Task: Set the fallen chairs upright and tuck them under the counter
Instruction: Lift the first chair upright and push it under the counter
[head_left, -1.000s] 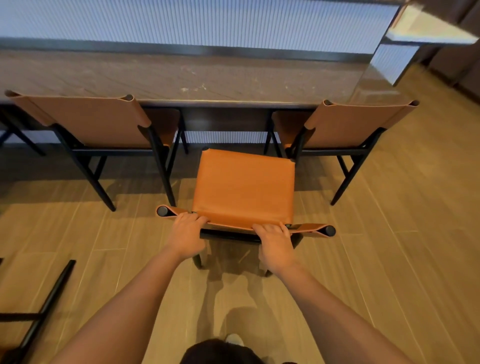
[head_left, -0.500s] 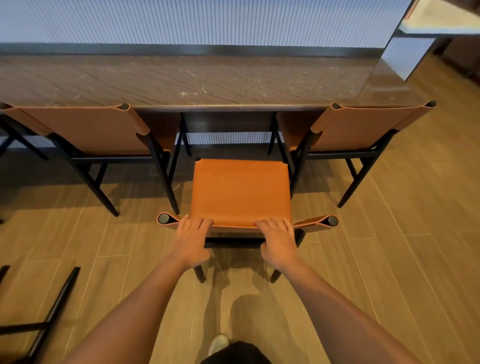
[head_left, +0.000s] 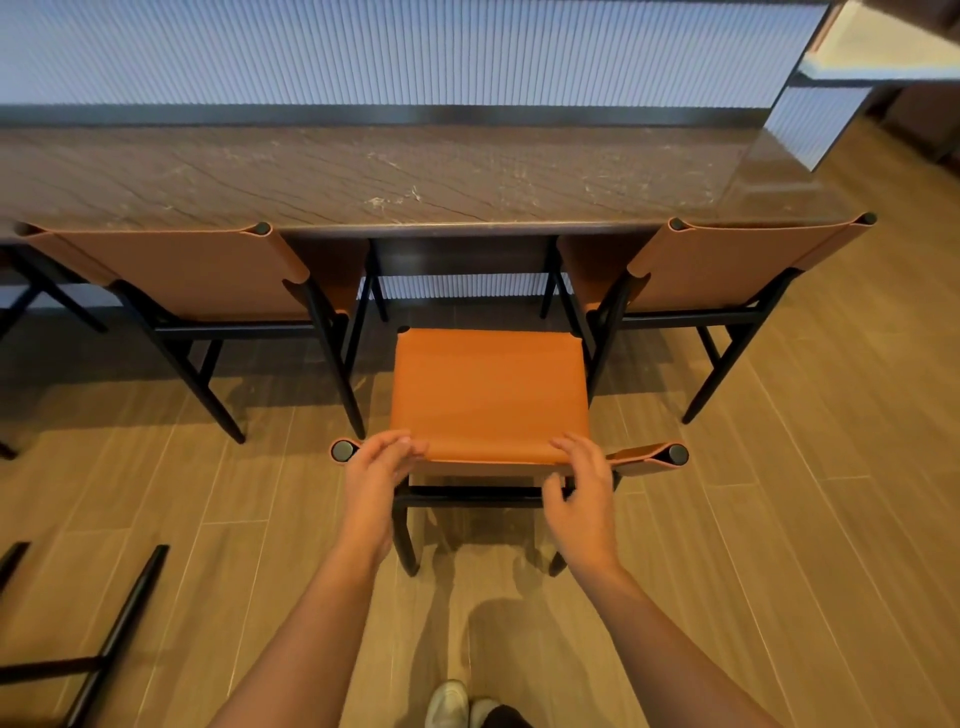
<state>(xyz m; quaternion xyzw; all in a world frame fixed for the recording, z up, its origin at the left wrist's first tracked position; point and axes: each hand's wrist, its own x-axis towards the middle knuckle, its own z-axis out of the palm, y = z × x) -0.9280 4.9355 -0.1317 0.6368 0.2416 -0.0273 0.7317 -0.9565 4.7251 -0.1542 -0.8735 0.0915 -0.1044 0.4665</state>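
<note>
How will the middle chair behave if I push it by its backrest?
The chair probably slides as one stiff piece: its black frame looks rigid. The leather backrest may flex slightly. Pushed that high, it might tip forward.

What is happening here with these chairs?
A person holds the middle chair by the top of its back with the left hand and the right hand. It stands upright, its seat not yet under the counter, between the left chair and the right chair, both tucked in. Black legs, probably another chair's, show at the lower left.
</note>
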